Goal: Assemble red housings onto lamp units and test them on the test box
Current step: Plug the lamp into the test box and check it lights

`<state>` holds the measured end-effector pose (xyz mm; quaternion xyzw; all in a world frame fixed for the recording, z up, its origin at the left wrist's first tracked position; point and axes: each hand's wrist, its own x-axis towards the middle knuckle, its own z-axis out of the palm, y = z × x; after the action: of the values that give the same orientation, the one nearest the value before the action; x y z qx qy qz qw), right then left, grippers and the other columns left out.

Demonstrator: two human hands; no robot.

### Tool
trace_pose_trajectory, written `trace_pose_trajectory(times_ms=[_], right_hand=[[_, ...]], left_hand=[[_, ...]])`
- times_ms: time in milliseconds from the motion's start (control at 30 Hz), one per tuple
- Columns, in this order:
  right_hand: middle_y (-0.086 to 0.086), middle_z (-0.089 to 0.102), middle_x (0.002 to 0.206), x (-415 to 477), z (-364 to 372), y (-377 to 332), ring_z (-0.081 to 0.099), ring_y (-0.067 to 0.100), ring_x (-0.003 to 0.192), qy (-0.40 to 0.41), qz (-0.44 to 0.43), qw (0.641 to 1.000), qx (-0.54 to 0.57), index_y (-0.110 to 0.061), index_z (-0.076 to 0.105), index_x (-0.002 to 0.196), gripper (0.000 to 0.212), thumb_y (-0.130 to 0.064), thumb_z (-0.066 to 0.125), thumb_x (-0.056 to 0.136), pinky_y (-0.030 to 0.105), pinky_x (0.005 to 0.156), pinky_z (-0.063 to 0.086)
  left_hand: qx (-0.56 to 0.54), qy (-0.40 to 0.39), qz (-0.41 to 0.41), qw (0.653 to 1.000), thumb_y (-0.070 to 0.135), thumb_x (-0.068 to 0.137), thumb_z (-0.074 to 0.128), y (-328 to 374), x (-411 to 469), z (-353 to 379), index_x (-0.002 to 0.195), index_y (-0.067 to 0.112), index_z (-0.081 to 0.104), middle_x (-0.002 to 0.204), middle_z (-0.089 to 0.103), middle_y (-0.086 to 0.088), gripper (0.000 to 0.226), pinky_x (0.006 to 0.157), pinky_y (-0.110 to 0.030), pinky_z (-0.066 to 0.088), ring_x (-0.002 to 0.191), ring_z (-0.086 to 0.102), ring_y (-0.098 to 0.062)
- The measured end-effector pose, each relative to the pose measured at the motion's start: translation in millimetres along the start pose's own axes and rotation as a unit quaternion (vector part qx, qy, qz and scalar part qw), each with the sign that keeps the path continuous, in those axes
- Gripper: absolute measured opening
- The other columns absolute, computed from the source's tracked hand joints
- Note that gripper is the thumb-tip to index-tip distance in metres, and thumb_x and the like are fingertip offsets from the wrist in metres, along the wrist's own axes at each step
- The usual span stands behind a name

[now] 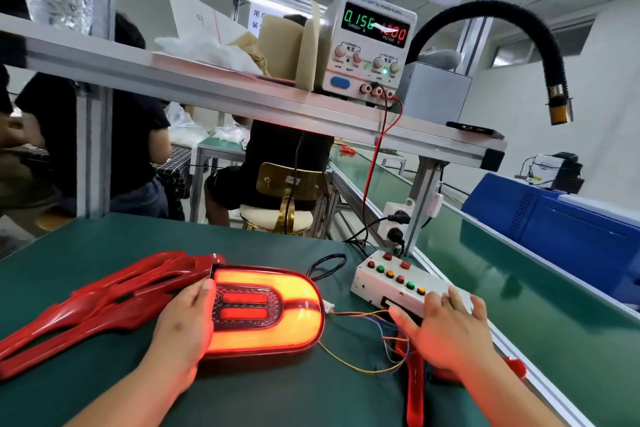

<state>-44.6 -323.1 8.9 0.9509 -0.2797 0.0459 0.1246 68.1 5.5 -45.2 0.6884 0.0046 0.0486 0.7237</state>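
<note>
lamp (266, 308) lies lit on the mat (277, 392), between the hands. left hand (180, 322) rests flat on its left end, clasping nothing, probably to steady it. right hand (446, 326) spreads straight fingers on the test box (391, 279), likely working a switch. lamp's long axis runs left to right, rounded end and wires (360, 315) toward the box. red housings (104, 295) lie left. beyond, the supply (370, 42) shows current.

Bright ceiling light; lit lamp unit (266, 312) casts red glow on both hands; fisheye bends edges; slight blur.
</note>
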Motion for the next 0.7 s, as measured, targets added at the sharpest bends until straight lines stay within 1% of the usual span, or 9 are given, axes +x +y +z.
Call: trace_pose_trajectory(times_ms=[100,200,233,300,400,467,567,633,700], right_hand=[[0.008,0.037,0.153,-3,-1,-1,0.011,0.021,0.150,-0.005,0.005,1.000,0.001,-0.017,0.034,0.145,0.100,-0.085,0.000,0.078,0.050,0.117,-0.003],[0.006,0.038,0.152,0,-6,0,0.014,0.022,0.149,-0.026,0.017,0.999,0.027,-0.019,0.038,0.140,0.096,-0.086,0.008,0.078,0.051,0.118,0.001],[0.005,0.037,0.152,3,-10,0,0.013,0.021,0.149,-0.027,0.022,0.998,0.045,-0.020,0.039,0.137,0.092,-0.086,0.012,0.079,0.051,0.118,0.001],[0.003,0.031,0.156,11,-19,-5,0.004,0.018,0.151,-0.005,0.020,0.996,0.082,-0.017,0.040,0.136,0.087,-0.082,0.018,0.083,0.051,0.118,-0.001],[0.001,0.016,0.162,26,-27,-27,-0.008,0.014,0.150,0.007,-0.027,0.994,0.102,-0.013,0.029,0.146,0.087,-0.077,0.019,0.087,0.052,0.116,-0.007],[0.002,0.011,0.164,33,-26,-45,-0.011,0.015,0.150,-0.019,-0.052,0.993,0.101,-0.012,0.022,0.150,0.092,-0.078,0.016,0.086,0.052,0.116,-0.009],[0.009,0.006,0.164,39,-17,-60,-0.010,0.019,0.150,-0.032,-0.053,0.994,0.093,-0.011,0.018,0.153,0.099,-0.082,0.013,0.084,0.052,0.117,-0.009],[0.010,0.007,0.164,41,-12,-63,-0.009,0.020,0.151,-0.026,-0.053,0.995,0.080,-0.009,0.018,0.153,0.102,-0.082,0.011,0.083,0.051,0.117,-0.009],[0.010,0.009,0.164,42,-9,-64,-0.008,0.020,0.151,-0.026,-0.052,0.995,0.076,-0.008,0.017,0.153,0.104,-0.083,0.009,0.082,0.050,0.117,-0.010]], left_hand=[[-0.009,-0.007,-0.001,1.000,0.031,0.105,0.040,3,-1,0,0.117,0.019,0.065,0.103,0.066,0.008,0.030,0.099,-0.037,0.041,0.109,0.059,-0.019],[-0.014,-0.010,0.003,1.000,0.032,0.104,0.041,3,-4,0,0.129,0.015,0.061,0.123,0.065,-0.003,0.037,0.108,-0.041,0.039,0.116,0.057,-0.021],[-0.018,-0.003,0.006,1.000,0.032,0.104,0.042,3,-4,0,0.132,0.013,0.058,0.130,0.060,-0.004,0.038,0.109,-0.038,0.036,0.120,0.054,-0.020],[-0.016,0.002,0.007,1.000,0.032,0.103,0.043,3,-6,1,0.139,0.011,0.052,0.137,0.055,-0.005,0.042,0.103,-0.030,0.031,0.125,0.048,-0.020],[-0.015,-0.006,-0.001,1.000,0.033,0.103,0.043,2,-5,1,0.141,0.012,0.049,0.141,0.052,-0.006,0.044,0.099,-0.029,0.030,0.128,0.046,-0.020],[-0.018,-0.006,0.005,1.000,0.033,0.103,0.043,3,-6,1,0.141,0.012,0.049,0.139,0.053,-0.004,0.044,0.098,-0.028,0.030,0.118,0.046,-0.013],[-0.025,-0.001,0.008,1.000,0.033,0.103,0.043,3,-5,1,0.134,0.016,0.056,0.115,0.061,0.009,0.038,0.098,-0.029,0.035,0.103,0.052,-0.006],[-0.015,-0.015,0.004,1.000,0.035,0.104,0.040,3,-3,1,0.118,0.025,0.067,0.107,0.070,0.004,0.032,0.101,-0.039,0.044,0.100,0.063,-0.012],[-0.010,-0.025,0.001,1.000,0.036,0.104,0.039,1,-1,-1,0.114,0.023,0.069,0.109,0.073,-0.004,0.035,0.101,-0.051,0.047,0.105,0.066,-0.024]])
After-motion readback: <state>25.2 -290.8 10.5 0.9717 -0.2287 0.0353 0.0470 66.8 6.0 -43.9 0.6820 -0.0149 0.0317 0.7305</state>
